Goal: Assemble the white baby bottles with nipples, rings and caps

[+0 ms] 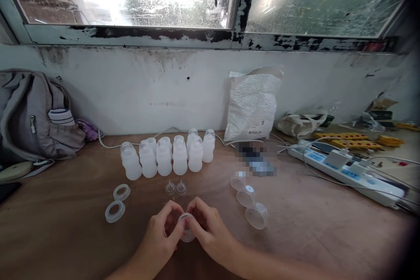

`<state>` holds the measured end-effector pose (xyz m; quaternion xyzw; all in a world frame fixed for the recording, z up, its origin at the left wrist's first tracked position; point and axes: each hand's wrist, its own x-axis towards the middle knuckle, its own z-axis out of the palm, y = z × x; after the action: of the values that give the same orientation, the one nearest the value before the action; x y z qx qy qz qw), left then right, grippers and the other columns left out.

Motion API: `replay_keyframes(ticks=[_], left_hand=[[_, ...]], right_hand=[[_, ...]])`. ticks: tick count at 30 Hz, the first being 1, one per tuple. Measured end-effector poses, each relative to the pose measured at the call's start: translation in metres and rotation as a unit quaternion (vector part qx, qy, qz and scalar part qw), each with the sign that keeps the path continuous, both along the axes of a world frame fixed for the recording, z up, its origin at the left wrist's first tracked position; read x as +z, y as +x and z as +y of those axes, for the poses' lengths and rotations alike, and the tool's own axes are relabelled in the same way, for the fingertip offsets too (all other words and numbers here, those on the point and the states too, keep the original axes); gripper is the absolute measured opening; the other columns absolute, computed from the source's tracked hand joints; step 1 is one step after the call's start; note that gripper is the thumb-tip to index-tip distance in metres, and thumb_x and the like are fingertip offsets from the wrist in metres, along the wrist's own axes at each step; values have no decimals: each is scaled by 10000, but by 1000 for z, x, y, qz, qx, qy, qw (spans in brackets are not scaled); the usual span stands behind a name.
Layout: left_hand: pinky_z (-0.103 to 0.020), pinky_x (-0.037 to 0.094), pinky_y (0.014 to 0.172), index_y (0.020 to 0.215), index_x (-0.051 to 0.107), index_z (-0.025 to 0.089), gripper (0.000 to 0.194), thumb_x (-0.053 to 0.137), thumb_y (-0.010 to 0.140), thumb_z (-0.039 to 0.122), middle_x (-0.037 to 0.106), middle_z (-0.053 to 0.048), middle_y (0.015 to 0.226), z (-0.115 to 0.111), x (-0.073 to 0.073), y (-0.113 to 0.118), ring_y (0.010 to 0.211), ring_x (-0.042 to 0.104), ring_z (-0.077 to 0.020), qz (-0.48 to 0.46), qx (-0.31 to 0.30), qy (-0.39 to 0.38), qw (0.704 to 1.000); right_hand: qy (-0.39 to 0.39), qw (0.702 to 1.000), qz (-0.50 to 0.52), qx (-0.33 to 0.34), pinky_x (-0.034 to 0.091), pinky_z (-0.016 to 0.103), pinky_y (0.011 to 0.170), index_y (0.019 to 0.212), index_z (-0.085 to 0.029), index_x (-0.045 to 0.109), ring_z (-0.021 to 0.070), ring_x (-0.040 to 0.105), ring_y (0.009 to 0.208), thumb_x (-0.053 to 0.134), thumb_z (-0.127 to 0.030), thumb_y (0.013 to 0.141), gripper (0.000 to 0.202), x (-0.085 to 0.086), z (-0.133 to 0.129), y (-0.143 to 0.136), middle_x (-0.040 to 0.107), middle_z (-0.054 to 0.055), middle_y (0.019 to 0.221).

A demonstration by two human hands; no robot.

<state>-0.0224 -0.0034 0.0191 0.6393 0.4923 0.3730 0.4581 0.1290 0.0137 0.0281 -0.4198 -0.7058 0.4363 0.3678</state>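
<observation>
Fingers (178, 230) of my left hand (158, 232) and right hand (212, 229) are clamped on 1 translucent ring (187, 237) — it's between my hands, nearer me than 2 clear teats (170, 189) — 2 loose rings (114, 218) lie left on the table (311, 236).

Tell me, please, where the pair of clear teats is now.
In the head view, the clear teats stand slightly left of centre, between the white bottles and the hands.
</observation>
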Motion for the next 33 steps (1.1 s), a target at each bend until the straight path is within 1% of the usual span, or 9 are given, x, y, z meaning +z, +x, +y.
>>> replay_keyframes(ticks=[3,5,9,14,19,22,25,29,33], left_hand=[[-170,387,461,893,468,195,101,462,824,268,550,23,665,2,-2,-2,529,481,-92,-7,-14,18,1000],[-177,395,496,926,468,203,140,468,787,179,580,13,730,2,-3,-3,577,510,-103,5,-12,32,999],[-194,396,553,922,477,209,230,463,724,94,615,2,818,1,-2,-3,666,561,-126,38,6,38,999],[-193,361,514,909,473,216,198,472,730,131,597,8,777,1,-1,-2,648,552,-128,69,29,31,997],[-191,338,496,888,461,218,186,466,722,134,523,37,671,0,1,-1,561,473,-110,113,31,51,992],[-193,336,501,884,450,217,173,461,729,140,487,48,640,-2,2,0,533,441,-103,127,24,62,990],[-189,333,504,864,458,218,152,452,737,135,479,49,639,-2,3,0,547,442,-104,124,20,66,990],[-175,329,489,866,481,220,145,447,753,135,518,34,686,-2,5,0,594,478,-109,96,19,60,993],[-177,346,484,868,482,212,71,454,803,212,541,21,701,-3,7,-1,592,502,-111,74,10,64,995]], right_hand=[[-5,1000,7,16,322,200,503,766,-177,458,88,403,541,453,-251,834,101,-1,1,1,456,-40,604],[-7,999,14,34,320,191,485,801,-182,448,83,410,534,465,-205,807,29,-2,3,2,463,-42,620],[2,999,-1,43,327,179,479,855,-192,447,80,422,536,502,-106,708,179,-1,4,3,473,-48,644],[-11,999,5,38,345,187,495,853,-199,442,91,456,567,474,-67,669,228,-3,5,2,508,-40,675],[-30,998,26,46,364,201,519,888,-202,429,105,498,592,454,-67,693,239,-9,4,1,553,-30,693],[-29,997,42,56,375,206,540,932,-208,408,109,520,619,441,-59,709,270,-8,2,0,576,-25,725],[-18,997,38,64,380,209,560,912,-207,414,111,528,638,430,-48,713,255,-5,1,0,581,-22,733],[3,998,19,54,371,200,552,888,-208,421,102,508,628,428,-38,708,248,-5,1,0,570,-25,736],[9,998,9,67,337,191,500,913,-203,430,88,444,557,454,-84,738,214,-5,2,2,512,-43,662]])
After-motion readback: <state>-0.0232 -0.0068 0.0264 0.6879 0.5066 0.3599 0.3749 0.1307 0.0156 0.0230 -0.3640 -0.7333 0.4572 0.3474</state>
